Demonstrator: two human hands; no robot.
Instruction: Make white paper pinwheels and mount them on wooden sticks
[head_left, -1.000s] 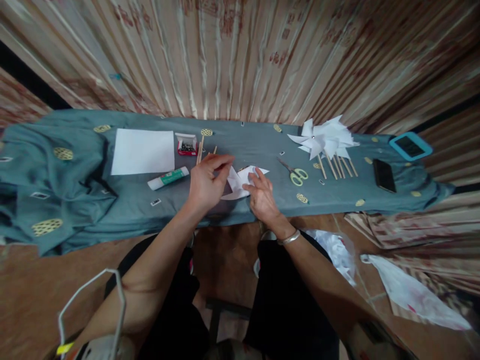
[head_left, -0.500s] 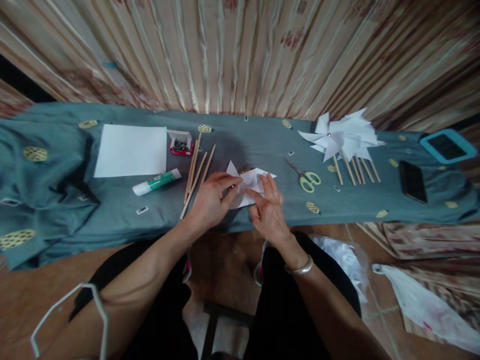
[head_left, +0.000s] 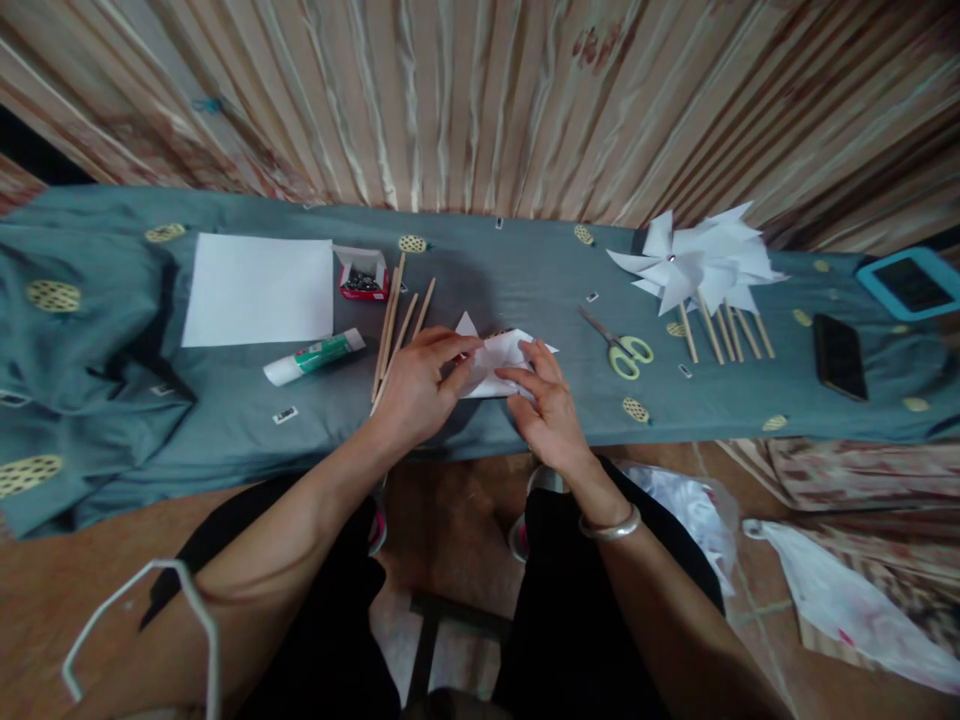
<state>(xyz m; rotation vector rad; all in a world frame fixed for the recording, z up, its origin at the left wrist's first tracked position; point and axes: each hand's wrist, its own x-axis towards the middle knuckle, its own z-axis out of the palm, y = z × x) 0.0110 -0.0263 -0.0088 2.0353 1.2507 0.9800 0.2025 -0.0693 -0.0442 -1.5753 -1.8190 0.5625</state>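
Observation:
A white sheet of paper [head_left: 501, 352], cut and partly folded with pointed corners, lies on the cloth between my hands. At its left side, my left hand [head_left: 426, 385] pinches a folded part between thumb and fingers. My right hand [head_left: 551, 405] rests on the right side of the paper with its fingers spread apart; the fingertips touch the surface. Several thin wooden sticks [head_left: 390, 325] lie just left of my left hand, which partly covers them. To the right of my right hand are scissors with green handles [head_left: 626, 352], lying with the blades slightly apart.
A flat white sheet stack [head_left: 259, 290], a glue stick [head_left: 315, 357] and a red box of pins [head_left: 363, 278] lie at left. Several paper pinwheels on sticks [head_left: 701, 265], a black phone [head_left: 840, 357] and a blue-framed device [head_left: 911, 283] are at right. A curtain [head_left: 450, 110] hangs behind.
My view has shifted slightly. The fingers of my right hand have spread a little on the paper, while my left hand keeps its pinch at the left side.

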